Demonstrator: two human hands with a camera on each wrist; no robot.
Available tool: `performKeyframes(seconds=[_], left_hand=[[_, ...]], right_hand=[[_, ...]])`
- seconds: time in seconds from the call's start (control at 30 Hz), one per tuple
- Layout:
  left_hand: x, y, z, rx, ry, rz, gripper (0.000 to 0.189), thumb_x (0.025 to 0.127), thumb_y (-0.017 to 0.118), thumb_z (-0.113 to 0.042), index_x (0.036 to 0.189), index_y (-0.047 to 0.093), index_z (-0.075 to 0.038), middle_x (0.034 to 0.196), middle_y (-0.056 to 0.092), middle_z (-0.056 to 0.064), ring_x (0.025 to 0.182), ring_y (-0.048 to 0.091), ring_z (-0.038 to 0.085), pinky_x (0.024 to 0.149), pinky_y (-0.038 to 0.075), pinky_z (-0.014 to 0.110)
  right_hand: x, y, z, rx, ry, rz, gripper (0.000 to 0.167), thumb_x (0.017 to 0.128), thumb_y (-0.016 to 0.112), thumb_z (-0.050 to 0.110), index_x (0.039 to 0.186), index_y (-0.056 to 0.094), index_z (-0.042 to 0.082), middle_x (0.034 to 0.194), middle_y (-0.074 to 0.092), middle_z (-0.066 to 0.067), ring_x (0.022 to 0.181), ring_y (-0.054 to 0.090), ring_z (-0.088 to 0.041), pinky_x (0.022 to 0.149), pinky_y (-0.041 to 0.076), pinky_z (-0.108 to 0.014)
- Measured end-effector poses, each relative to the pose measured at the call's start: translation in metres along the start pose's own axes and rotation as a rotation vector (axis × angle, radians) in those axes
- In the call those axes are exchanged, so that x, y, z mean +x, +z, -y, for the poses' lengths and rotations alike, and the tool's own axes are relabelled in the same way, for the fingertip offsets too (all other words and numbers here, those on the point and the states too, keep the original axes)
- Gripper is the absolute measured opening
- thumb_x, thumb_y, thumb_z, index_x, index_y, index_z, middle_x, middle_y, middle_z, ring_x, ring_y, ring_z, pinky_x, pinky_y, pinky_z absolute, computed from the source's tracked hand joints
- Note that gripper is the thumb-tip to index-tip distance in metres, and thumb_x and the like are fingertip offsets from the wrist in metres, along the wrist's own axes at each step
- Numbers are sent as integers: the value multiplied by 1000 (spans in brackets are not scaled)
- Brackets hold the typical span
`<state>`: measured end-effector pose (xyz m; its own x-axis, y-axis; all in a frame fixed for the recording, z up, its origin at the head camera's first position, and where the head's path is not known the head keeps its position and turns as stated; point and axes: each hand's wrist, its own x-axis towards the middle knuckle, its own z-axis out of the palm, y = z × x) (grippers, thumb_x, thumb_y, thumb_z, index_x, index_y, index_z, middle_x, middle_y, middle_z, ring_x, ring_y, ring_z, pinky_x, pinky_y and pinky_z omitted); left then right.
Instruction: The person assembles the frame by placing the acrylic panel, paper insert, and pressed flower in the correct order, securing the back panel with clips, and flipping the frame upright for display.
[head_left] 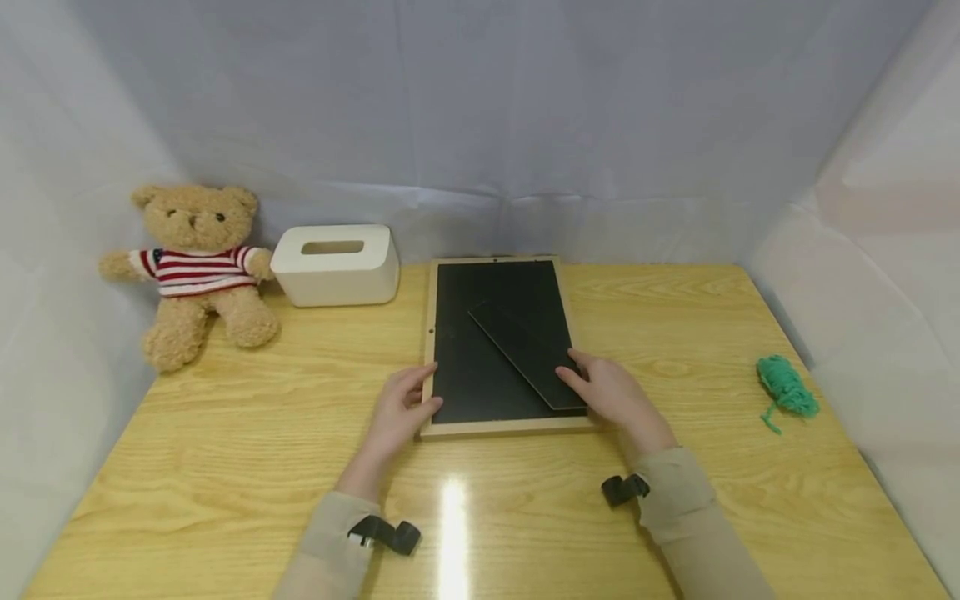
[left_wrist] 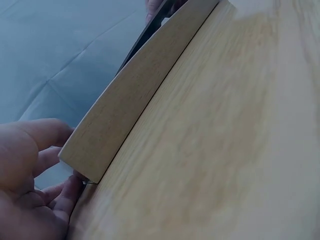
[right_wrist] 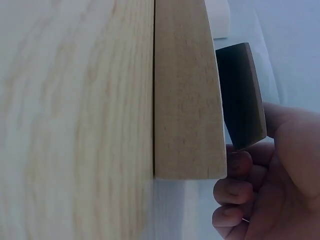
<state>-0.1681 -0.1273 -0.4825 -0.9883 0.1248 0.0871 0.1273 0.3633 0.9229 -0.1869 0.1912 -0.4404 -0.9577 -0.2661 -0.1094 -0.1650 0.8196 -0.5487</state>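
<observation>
A wood-framed blackboard [head_left: 463, 358] lies on the table, its thick pale side [left_wrist: 132, 92] facing me in both wrist views. My left hand [head_left: 395, 411] grips its left edge near the front corner, fingers and thumb bent around the frame. With my right hand [head_left: 617, 393] I pinch the near right end of a narrow black panel [head_left: 525, 354] with a thin wooden edge. That panel slants across the board's black face. In the right wrist view the panel [right_wrist: 244, 97] is tilted just above the frame, fingers curled beneath it.
A teddy bear [head_left: 204, 275] in a striped sweater sits at the back left beside a white tissue box [head_left: 337, 283]. On the right lies a bundle of green yarn [head_left: 786, 385]. Pale cloth walls [head_left: 480, 125] enclose the wooden table [head_left: 247, 450].
</observation>
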Motion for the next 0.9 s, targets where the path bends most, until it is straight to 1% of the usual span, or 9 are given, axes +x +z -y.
performKeyframes(seconds=[0.07, 0.13, 0.2, 0.37, 0.5, 0.6, 0.7, 0.8, 0.9], left_hand=[[1, 0, -1, 45, 4, 12, 50, 85, 69, 0, 133, 55, -1, 130, 44, 24, 102, 49, 30, 88, 47, 40], [2, 0, -2, 89, -3, 28, 49, 86, 68, -2, 133, 55, -3, 130, 44, 23, 96, 47, 27, 83, 45, 36], [3, -1, -4, 105, -21, 48, 48, 87, 68, -4, 134, 55, -4, 131, 42, 23, 93, 45, 26, 80, 42, 34], [4, -3, -9, 88, -70, 90, 48, 89, 65, -6, 136, 53, -4, 134, 38, 25, 99, 45, 28, 84, 43, 37], [5, -2, -9, 100, -76, 94, 49, 89, 65, -5, 136, 52, -4, 134, 38, 25, 99, 44, 28, 83, 43, 35], [5, 0, -8, 120, -52, 70, 48, 88, 66, -5, 135, 54, -5, 133, 40, 24, 99, 44, 28, 81, 43, 34], [3, 3, -5, 100, -37, 20, 48, 87, 68, -5, 133, 56, -5, 128, 44, 22, 100, 48, 29, 83, 46, 36], [-1, 5, -2, 25, -58, -43, 52, 84, 71, -5, 133, 54, -4, 124, 50, 20, 103, 53, 30, 88, 49, 40], [-5, 5, 1, -36, -118, -102, 53, 82, 75, -8, 131, 54, -5, 119, 55, 17, 104, 56, 30, 90, 49, 40]], right_hand=[[0, 0, 0, -10, 1, 0, 61, 99, 47, 42, 141, 42, -3, 60, 47, -1, 48, 37, -13, 50, 35, -29], [1, 0, -1, -16, 4, 3, 61, 99, 47, 42, 141, 42, -2, 60, 46, -1, 47, 37, -13, 49, 34, -30], [1, 0, -2, -26, 6, 6, 62, 99, 47, 43, 141, 42, -2, 59, 46, -1, 47, 38, -13, 49, 35, -29], [1, 1, -3, -13, 3, 4, 62, 99, 48, 43, 141, 42, -2, 59, 47, -1, 47, 39, -13, 49, 35, -30], [2, 3, -7, 42, -8, -29, 58, 98, 52, 37, 140, 43, -2, 61, 46, -1, 48, 38, -13, 50, 35, -29], [2, 5, -11, 86, -24, -70, 53, 97, 57, 28, 137, 46, -4, 62, 45, -1, 50, 38, -14, 52, 36, -29], [1, 8, -14, 135, -22, -122, 49, 93, 63, 20, 133, 50, -5, 67, 47, -2, 58, 41, -15, 56, 37, -30], [-1, 10, -17, 181, -4, -173, 45, 89, 68, 17, 126, 54, -5, 75, 50, -3, 65, 46, -15, 59, 42, -30], [-5, 14, -17, 209, -1, -232, 42, 86, 72, 17, 118, 58, -6, 80, 53, -5, 69, 48, -16, 62, 44, -30]])
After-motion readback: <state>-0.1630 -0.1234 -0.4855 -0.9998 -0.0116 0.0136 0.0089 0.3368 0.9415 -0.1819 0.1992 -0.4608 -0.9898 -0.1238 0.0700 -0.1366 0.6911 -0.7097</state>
